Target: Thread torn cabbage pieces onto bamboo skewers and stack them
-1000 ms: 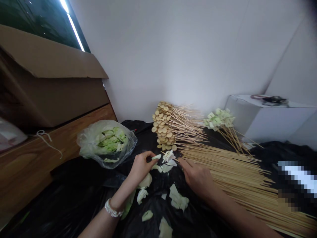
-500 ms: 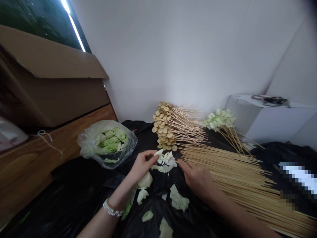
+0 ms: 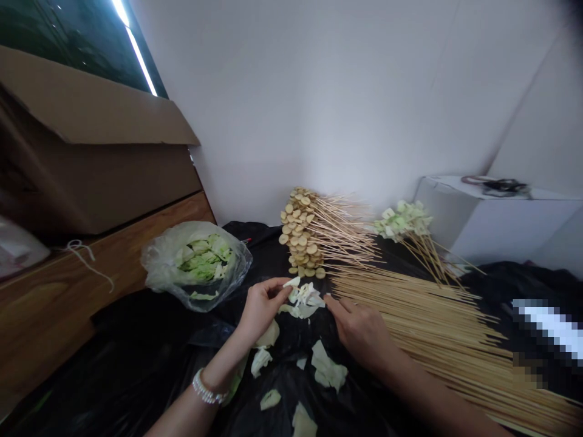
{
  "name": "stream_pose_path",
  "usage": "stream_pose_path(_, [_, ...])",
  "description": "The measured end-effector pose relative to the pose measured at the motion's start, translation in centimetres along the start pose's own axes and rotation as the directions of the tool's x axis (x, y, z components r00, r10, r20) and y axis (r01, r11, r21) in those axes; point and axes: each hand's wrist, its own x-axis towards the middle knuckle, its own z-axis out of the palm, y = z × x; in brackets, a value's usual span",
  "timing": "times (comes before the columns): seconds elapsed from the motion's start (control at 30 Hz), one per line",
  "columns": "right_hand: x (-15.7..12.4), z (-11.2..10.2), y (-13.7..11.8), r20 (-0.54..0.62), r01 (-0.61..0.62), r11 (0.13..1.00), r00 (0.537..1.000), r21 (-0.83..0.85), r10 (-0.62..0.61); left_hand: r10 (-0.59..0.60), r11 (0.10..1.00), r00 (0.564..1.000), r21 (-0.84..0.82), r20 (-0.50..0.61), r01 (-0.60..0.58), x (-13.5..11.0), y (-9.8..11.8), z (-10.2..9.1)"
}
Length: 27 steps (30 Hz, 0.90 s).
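My left hand [image 3: 259,309] pinches a pale cabbage piece [image 3: 292,282] between thumb and fingers. Facing it, my right hand [image 3: 362,331] is closed on a bamboo skewer, mostly hidden by the fingers and the leaves. Crumpled white cabbage pieces [image 3: 308,296] are bunched on the skewer between my hands. Below lie loose cabbage leaves [image 3: 328,367] on a black plastic sheet [image 3: 286,373]. Just beyond my hands, skewers of round, pale yellow slices [image 3: 300,233] are stacked. Bare bamboo skewers [image 3: 437,328] run out to the right, partly under my right forearm.
A clear plastic bag [image 3: 159,270] of cut cabbage [image 3: 204,258] sits at left. Finished-looking cabbage skewers [image 3: 403,220] rest at the back right beside a white box [image 3: 514,230]. A cardboard box [image 3: 113,176] stands on a wooden surface [image 3: 182,212], left, with a wall behind.
Both hands stay nearly in place. The left-hand cabbage piece and the bunched pieces on the skewer have shifted only slightly.
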Motion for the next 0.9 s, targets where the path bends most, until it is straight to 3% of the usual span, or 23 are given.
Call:
stream_pose_path(0.13, [0.0,0.0,0.0,0.024,-0.015,1.000,1.000,-0.005,0.015,0.101,0.987,0.995,0.131,-0.022,-0.098,-0.2,0.0,-0.1])
stream_pose_path(0.33, [0.0,0.0,-0.1,0.035,-0.015,1.000,0.999,0.009,0.014,0.137,0.963,0.990,0.240,-0.038,-0.124,-0.4,0.5,0.1])
stream_pose_path(0.9, [-0.1,0.4,-0.4,0.009,0.009,1.000,1.000,0.027,-0.009,0.160,0.971,0.985,0.172,0.061,-0.168,-1.0,0.6,0.6])
